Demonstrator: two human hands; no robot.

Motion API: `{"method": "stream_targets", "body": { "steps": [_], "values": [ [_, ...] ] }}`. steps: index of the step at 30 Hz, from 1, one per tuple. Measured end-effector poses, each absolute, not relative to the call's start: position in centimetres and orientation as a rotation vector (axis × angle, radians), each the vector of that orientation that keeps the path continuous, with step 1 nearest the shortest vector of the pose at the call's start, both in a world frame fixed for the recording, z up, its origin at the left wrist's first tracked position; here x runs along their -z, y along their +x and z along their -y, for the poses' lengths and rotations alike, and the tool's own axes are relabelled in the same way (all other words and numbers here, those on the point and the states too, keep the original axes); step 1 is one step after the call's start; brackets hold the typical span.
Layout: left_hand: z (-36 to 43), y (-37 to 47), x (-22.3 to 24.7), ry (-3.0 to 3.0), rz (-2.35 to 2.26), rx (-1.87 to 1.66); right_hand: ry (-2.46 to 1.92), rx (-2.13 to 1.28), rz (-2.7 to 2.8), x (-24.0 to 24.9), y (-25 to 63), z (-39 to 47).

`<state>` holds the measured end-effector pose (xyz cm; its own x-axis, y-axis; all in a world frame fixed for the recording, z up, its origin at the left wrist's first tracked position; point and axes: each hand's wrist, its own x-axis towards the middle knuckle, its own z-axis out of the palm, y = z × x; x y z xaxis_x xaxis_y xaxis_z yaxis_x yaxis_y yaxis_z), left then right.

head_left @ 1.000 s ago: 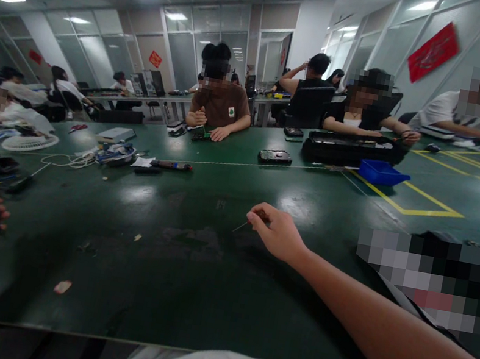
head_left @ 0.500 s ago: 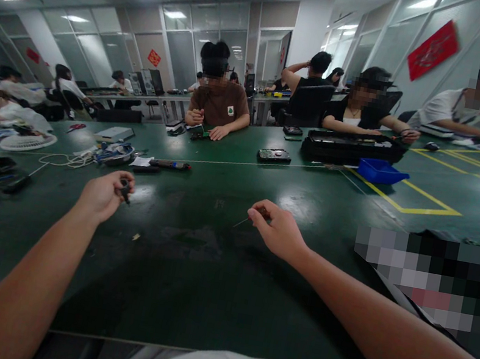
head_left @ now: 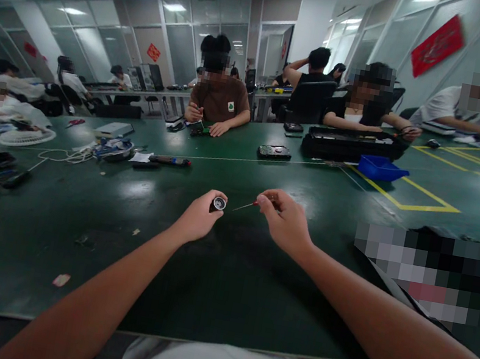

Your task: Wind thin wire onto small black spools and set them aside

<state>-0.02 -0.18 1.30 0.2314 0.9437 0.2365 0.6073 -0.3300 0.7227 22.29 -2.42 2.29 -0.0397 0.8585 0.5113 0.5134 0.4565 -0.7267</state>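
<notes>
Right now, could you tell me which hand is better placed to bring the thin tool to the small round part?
The right hand, probably. It pinches the thin tool with its tip aimed at the small round part, which the left hand holds facing it, just short of touching.

Two bare hands are showing: left hand (head_left: 196,221) gripping one small round metal part (head_left: 218,203), right hand (head_left: 286,221) pinching one thin red-handled screwdriver (head_left: 248,204). One blue bin (head_left: 381,167) and one white fan (head_left: 24,136) are sitting on one green table (head_left: 221,287).
</notes>
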Motion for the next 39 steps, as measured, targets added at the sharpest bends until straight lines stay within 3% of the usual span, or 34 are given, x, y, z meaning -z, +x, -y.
{"method": "stream_targets", "body": {
  "steps": [7,39],
  "values": [
    [0.1,-0.5,0.7,2.107,-1.347,-0.914,-1.070,-0.465,1.793,-2.3,22.2,3.1],
    [0.0,-1.8,0.8,2.258,-1.335,-0.797,-1.285,-0.385,1.926,-2.6,21.9,2.8]
  ]
}}
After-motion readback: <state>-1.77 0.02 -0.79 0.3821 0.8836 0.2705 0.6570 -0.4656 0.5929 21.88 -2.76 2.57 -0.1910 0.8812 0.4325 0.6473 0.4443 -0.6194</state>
